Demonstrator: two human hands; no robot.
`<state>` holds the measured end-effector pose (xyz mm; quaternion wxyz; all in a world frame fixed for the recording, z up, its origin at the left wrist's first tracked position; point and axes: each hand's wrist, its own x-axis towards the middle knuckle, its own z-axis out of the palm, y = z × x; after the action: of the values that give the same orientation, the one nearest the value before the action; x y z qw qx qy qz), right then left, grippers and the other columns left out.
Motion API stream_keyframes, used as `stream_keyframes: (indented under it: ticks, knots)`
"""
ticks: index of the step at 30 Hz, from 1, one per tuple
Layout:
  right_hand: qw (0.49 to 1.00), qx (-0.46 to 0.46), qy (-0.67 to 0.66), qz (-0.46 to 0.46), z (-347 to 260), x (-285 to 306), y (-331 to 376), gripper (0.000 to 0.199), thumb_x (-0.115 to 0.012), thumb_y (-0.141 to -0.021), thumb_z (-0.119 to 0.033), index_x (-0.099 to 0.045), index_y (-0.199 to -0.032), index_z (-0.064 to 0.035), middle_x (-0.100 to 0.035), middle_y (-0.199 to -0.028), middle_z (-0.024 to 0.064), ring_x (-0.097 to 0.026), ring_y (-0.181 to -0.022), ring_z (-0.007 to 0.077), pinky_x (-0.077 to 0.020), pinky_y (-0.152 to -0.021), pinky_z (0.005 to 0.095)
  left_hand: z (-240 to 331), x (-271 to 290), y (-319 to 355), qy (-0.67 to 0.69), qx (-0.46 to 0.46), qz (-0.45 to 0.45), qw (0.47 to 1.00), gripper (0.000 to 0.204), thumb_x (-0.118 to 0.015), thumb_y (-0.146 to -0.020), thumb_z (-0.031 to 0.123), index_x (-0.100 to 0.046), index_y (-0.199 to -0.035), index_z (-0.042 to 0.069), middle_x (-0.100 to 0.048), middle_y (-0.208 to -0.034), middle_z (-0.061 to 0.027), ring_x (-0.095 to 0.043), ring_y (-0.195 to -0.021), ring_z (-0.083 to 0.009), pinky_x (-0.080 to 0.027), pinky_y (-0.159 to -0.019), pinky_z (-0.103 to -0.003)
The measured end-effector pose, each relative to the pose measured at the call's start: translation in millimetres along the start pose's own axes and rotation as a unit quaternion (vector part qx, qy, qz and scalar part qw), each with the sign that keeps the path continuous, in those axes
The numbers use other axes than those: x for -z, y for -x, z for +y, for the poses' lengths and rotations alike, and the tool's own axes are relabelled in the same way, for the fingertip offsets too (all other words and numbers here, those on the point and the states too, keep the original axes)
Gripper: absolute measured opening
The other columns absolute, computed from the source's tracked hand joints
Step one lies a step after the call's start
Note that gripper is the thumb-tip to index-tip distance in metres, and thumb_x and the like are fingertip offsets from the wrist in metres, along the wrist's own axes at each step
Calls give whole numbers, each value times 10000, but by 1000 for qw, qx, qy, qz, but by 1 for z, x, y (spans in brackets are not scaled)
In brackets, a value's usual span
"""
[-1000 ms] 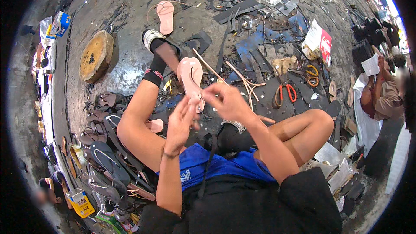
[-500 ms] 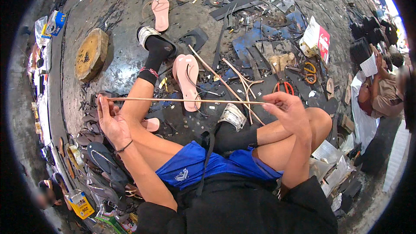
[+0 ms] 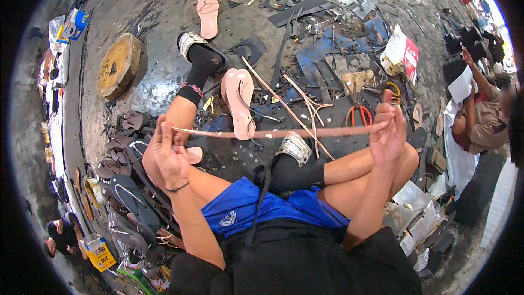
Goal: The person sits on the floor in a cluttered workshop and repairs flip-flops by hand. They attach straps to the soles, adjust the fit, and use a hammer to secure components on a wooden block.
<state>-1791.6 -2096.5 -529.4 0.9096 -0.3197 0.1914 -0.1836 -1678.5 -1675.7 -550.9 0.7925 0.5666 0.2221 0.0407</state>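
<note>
a floor-level sandal repair workshop.
the person sits on a dark, wet concrete floor [image 3: 164,71] strewn with rubber scraps [image 3: 305,8], loose straps [image 3: 305,104], pink sandals [image 3: 238,101], red-handled pliers [image 3: 357,113] and a round wooden block [image 3: 119,65]; stacks of flip-flops [image 3: 128,196] lie along the left side.

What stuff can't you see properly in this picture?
- Head view: the ends of the pink strip are covered by the left hand and the right hand.
- Head view: the handles of the orange pliers show, but the tip is lost in dark scraps.
- Head view: the sandal pile is bent and dark near the rim, so pairs cannot be counted.
- Head view: the seated person is cut by the rim.
</note>
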Motion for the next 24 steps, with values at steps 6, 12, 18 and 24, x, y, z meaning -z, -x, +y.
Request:
stream_keyframes:
  ticks: [6,12,18,24]
  knots:
    - [926,-190,309,-103,110,-71,34,146,-725,-942,-142,-703,-1041,-36,-671,-813,0,-579,-672,47,-467,-570,216,-57,-61,72,-70,30,-253,965,310,-692,-953,59,-644,-1255,8,-728,-980,-73,-684,-834,-125,-565,-722,-256]
    - [915,-186,329,-140,132,-76,52,179,-678,-975,-153,-703,-1105,-33,-659,-787,-26,-562,-639,32,-449,-546,207,-55,-71,80,-51,72,-228,970,308,-712,-934,43,-674,-1234,-13,-738,-1087,-127,-687,-885,-124,-556,-749,-243]
    - [864,-270,343,-251,133,-24,59,270,-649,-1000,-196,-623,-1175,7,-636,-1180,100,-614,-1104,146,-522,-903,308,-38,-68,53,85,98,-89,988,263,-669,-965,61,-660,-1220,-3,-721,-1085,-106,-677,-879,-110,-568,-758,-219]
    - [858,-468,134,-165,99,3,69,262,-558,-1053,-262,-628,-1104,-15,-642,-1134,86,-633,-982,145,-551,-805,306,-40,-27,1,134,82,-35,987,241,-630,-981,32,-638,-1217,-17,-688,-1132,-109,-662,-902,-109,-580,-806,-188]
